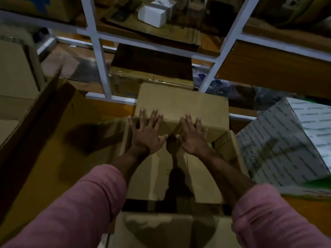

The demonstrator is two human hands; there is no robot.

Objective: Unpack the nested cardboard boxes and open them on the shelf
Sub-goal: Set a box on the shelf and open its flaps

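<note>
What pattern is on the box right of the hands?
White box with rows of greenish printed text, seen in the head view.

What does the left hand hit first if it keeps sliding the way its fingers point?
The left hand already rests on the far flap; past the flap's far edge, likely the white shelf rail, though depth is unclear.

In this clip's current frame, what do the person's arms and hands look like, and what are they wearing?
Both arms wear pink sleeves, the left sleeve and the right sleeve, pushed up so the forearms are bare from about mid-arm. The left hand and right hand are bare too: no gloves, and no rings, watch or bracelets show. The fabric looks soft and slightly creased, without visible markings.
</note>
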